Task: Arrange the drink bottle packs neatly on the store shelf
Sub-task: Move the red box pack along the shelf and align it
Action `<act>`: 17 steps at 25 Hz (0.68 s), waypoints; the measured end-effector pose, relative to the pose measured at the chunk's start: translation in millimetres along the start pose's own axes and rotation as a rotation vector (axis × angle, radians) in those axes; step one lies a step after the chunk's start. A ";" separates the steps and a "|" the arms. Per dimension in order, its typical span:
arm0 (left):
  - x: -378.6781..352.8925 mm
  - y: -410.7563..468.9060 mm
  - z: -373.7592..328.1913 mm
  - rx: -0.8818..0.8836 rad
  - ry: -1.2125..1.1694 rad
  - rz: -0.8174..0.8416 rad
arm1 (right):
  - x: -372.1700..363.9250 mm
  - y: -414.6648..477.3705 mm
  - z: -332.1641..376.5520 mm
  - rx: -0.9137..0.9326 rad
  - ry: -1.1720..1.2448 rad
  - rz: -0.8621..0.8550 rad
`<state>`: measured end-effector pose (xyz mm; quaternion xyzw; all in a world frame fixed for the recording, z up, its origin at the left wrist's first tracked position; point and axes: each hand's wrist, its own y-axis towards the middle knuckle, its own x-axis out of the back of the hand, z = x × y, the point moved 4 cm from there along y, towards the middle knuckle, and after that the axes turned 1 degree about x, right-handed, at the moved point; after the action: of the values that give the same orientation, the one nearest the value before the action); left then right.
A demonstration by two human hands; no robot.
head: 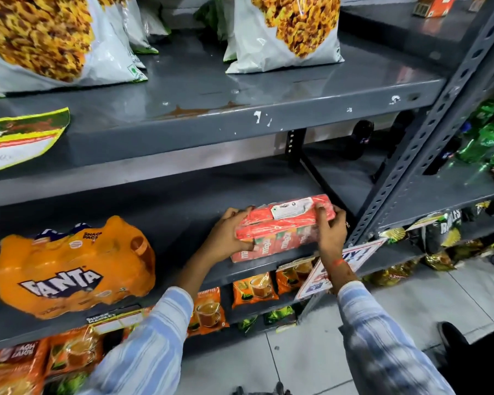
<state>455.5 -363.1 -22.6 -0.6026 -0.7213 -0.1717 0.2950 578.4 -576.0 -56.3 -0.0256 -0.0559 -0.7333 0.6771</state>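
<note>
Shrink-wrapped red drink pack [283, 228] at shelf [183, 212] front edge, 4 o'clock of Fanta pack [69, 266]; left hand [228, 235] and right hand [330, 232] fingers clamped on its ends; likely boxy, stiff, moderately heavy, film slippery, so grip ends.

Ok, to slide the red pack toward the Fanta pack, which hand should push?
Probably the right hand: it holds the red pack's far end, opposite the Fanta pack.
</note>
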 end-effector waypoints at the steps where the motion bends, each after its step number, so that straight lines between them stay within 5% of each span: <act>1: -6.3 -2.5 -1.1 -0.011 0.004 -0.015 | 2.7 1.6 0.2 -0.011 -0.012 -0.009; 13: -26.1 -15.7 -10.7 -0.002 0.088 -0.106 | 16.3 2.1 7.7 -0.049 -0.059 0.035; 17: -25.0 -36.8 -6.7 0.136 -0.158 -0.300 | 19.5 -2.5 6.3 -0.079 -0.040 0.113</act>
<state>423.8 -394.3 -29.3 -0.4786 -0.8341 -0.1167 0.2483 574.0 -594.5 -48.0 -0.0703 -0.0387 -0.6948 0.7147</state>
